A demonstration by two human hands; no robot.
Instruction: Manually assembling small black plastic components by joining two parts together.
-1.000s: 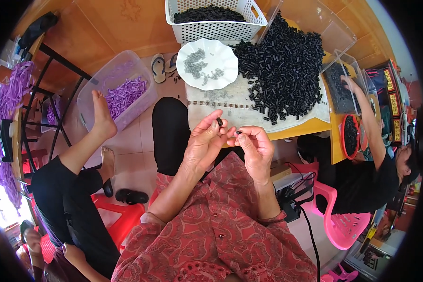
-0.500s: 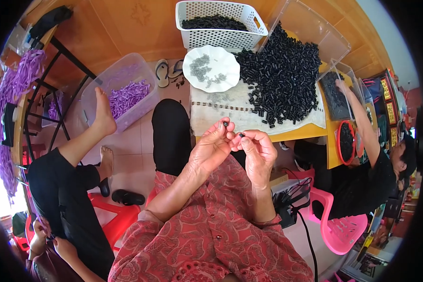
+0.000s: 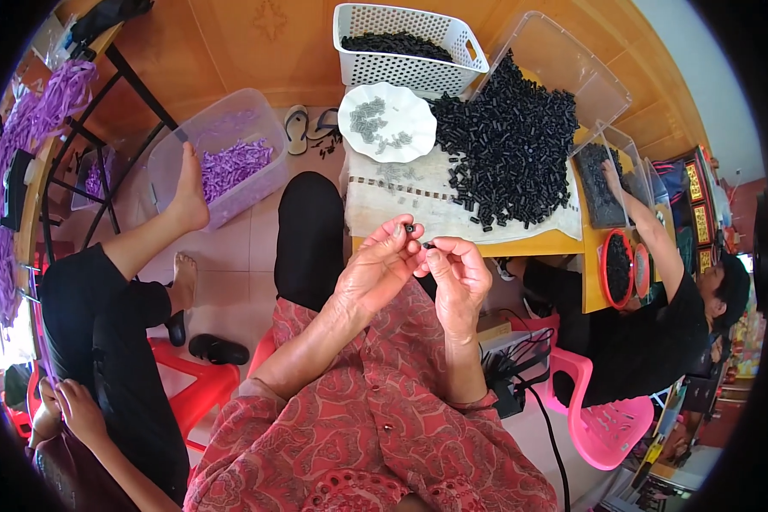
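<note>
My left hand [image 3: 374,263] pinches a small black cylindrical piece [image 3: 410,228] between thumb and forefinger, its round end showing. Close beside it, my right hand [image 3: 457,282] has a second tiny black piece [image 3: 427,246] between its fingertips. Both hands are held above my lap, just off the table's near edge. Beyond them a heap of short black tubes [image 3: 508,141] covers much of a white cloth [image 3: 375,213]. On the cloth's left part, a white scalloped plate [image 3: 414,115] carries small clear grey pieces [image 3: 367,119].
A white perforated basket [image 3: 401,70] of black pieces stands at the back. Clear plastic bins and a red-rimmed tray [image 3: 603,264] lie right, where a co-worker's hand [image 3: 610,173] reaches in. At left, a clear tub [image 3: 269,115] holds purple strips; another person sits there.
My right hand has shifted slightly left and closer to my left hand, both still pinching their pieces. The co-worker's hand at right has moved a little inside the bin.
</note>
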